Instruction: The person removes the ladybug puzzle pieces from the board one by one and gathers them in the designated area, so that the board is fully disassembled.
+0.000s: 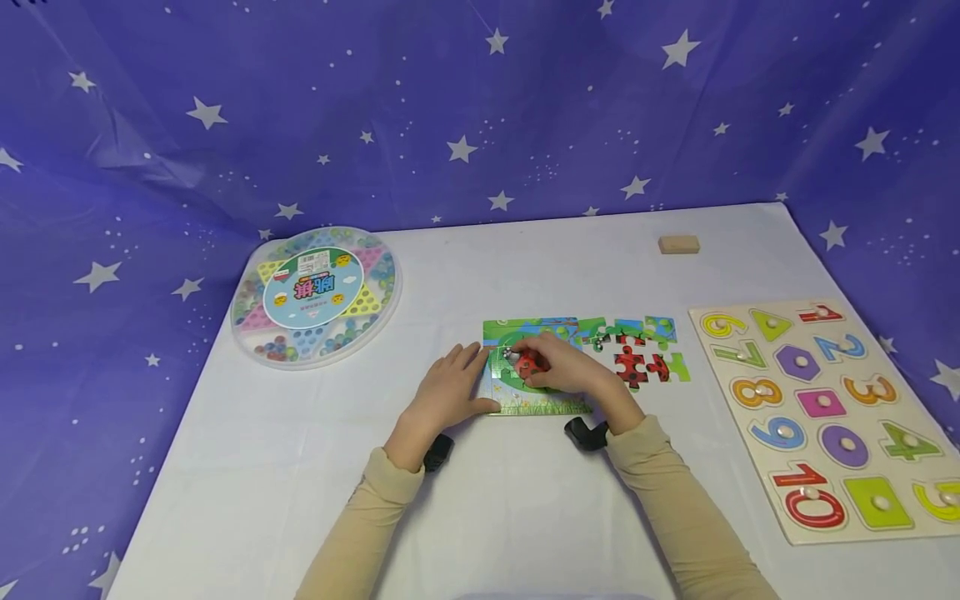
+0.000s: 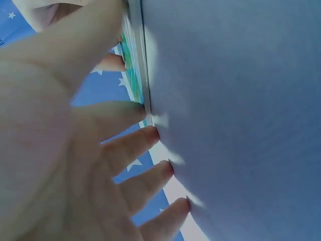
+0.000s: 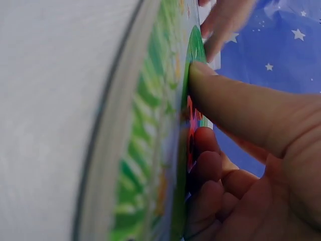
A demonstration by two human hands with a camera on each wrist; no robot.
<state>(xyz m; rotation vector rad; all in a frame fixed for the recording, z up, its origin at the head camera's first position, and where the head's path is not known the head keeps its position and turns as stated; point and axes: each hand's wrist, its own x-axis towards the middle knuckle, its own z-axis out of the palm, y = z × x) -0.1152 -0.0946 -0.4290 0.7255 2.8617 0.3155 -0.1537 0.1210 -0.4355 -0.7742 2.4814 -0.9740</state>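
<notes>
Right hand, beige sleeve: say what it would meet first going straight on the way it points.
Probably the bare left hand, at the left edge of the green and blue rectangular puzzle board; depth is unclear, so a miss is possible.

Left hand [image 1: 446, 390], one; right hand [image 1: 572, 368], one: two in all. Tan sleeves [image 1: 356, 525], two. Black wrist devices [image 1: 438, 452], two. Puzzle board [image 1: 543, 409], one. Loose puzzle pieces [image 1: 631, 363], roughly six; edges run together, count unsure. Number board [image 1: 787, 533], one, bearing ten number pieces [image 1: 819, 510] and five shape pieces [image 1: 843, 446]. Wooden block [image 1: 678, 245], one. Round game box [image 1: 313, 288], one; marbles [image 1: 276, 348] inside too small to count. White table [image 1: 517, 525], one.
</notes>
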